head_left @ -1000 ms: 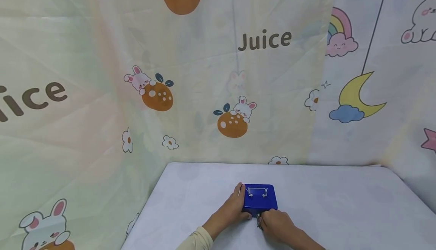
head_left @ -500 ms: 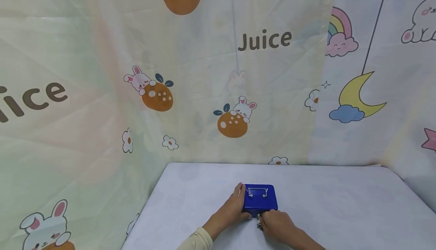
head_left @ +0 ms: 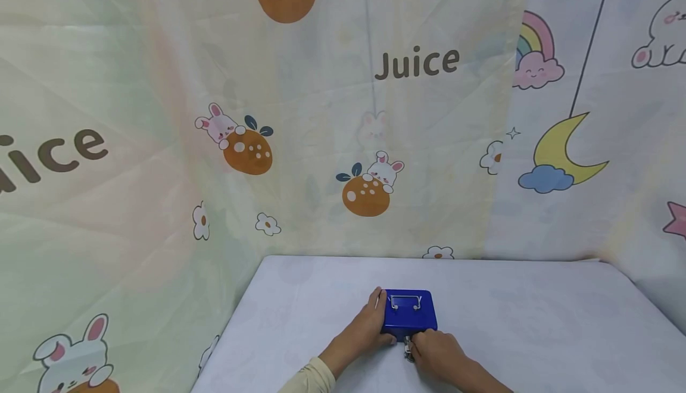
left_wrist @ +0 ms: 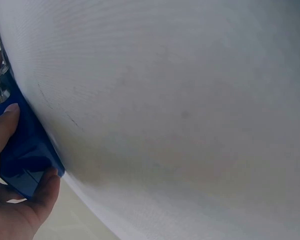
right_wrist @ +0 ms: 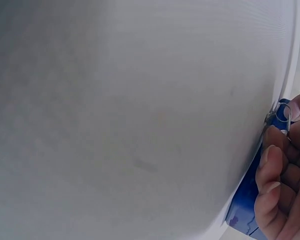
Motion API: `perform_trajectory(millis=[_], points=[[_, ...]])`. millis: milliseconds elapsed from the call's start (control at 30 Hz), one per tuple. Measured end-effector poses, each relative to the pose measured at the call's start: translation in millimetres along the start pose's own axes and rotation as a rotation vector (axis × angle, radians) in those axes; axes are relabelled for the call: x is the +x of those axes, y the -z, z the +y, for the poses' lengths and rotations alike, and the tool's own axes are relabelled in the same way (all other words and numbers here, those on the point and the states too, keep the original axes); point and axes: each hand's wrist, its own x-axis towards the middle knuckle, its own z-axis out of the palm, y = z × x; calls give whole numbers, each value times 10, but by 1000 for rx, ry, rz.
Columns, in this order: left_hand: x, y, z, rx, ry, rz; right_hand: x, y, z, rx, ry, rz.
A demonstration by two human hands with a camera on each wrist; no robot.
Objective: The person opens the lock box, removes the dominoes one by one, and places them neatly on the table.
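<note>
Screened-off nook; kind of building unclear. Printed fabric (head_left: 311, 83) hangs behind and beside the white worktop (head_left: 536, 315), bearing cartoon rabbits (head_left: 218, 128), a rainbow (head_left: 545, 33), a yellow moon (head_left: 552, 143), "Juice" lettering (head_left: 416, 64).

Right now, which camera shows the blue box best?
The head view: the blue box sits wholly in frame, most of its lid showing. The left wrist view cuts it off at the edge; the right wrist view shows only parts around the right hand.
</note>
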Motion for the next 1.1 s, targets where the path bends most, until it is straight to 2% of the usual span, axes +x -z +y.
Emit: perform_trajectory(millis=[300, 567, 767, 1000, 1100], points=[[12, -26, -25, 9, 0, -14, -28, 15, 73, 62, 63, 45], [-9, 16, 0, 7, 3, -13, -25, 163, 150, 148, 143, 69], [-25, 23, 10, 5, 9, -18, -46, 253, 184, 137, 156, 155], [-19, 13, -3, 8, -29, 9, -53, 277, 272, 98, 138, 335], [-19, 17, -3, 6, -37, 15, -44, 285, 305, 92, 101, 390]])
